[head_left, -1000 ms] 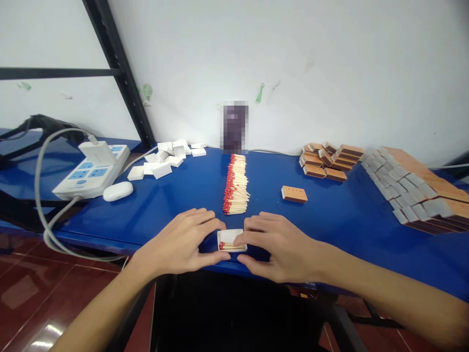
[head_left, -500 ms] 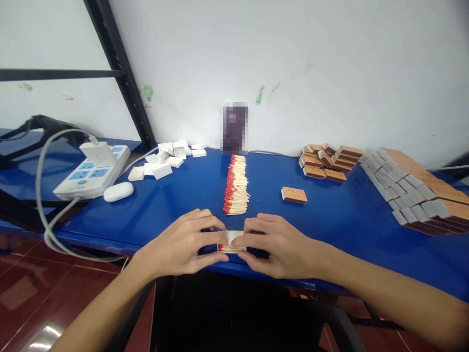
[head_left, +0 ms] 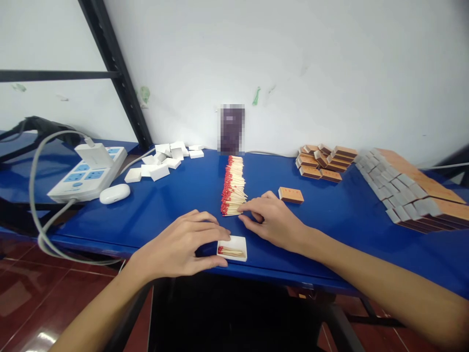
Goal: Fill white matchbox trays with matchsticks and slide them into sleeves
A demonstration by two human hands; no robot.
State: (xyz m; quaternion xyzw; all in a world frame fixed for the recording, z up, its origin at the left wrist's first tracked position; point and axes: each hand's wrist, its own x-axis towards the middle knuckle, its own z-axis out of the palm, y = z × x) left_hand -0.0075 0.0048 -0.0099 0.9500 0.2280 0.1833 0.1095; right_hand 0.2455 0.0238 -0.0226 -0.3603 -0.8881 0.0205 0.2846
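Steadying the left end of a white tray [head_left: 238, 242] at the bench's [head_left: 164, 208] near edge, the left hand [head_left: 179, 244] has thumb and forefinger clamped on its two long sides. A few red-headed matches [head_left: 232, 252] lie along the tray's near side, heads to the left. The right hand [head_left: 276, 220] is at the near end of a long row of matches [head_left: 234, 186], forefinger at the bare stick ends and thumb just below (whether a match is pinched between these fingers, I cannot tell). Just beyond that hand lies a single orange matchbox [head_left: 291, 195]; farther back is a loose pile of matchboxes [head_left: 308, 161], with a neat stack of matchboxes [head_left: 414, 195] to its right. Near the wall, left of the row, white trays [head_left: 159, 172] sit heaped beside a power strip [head_left: 75, 185].
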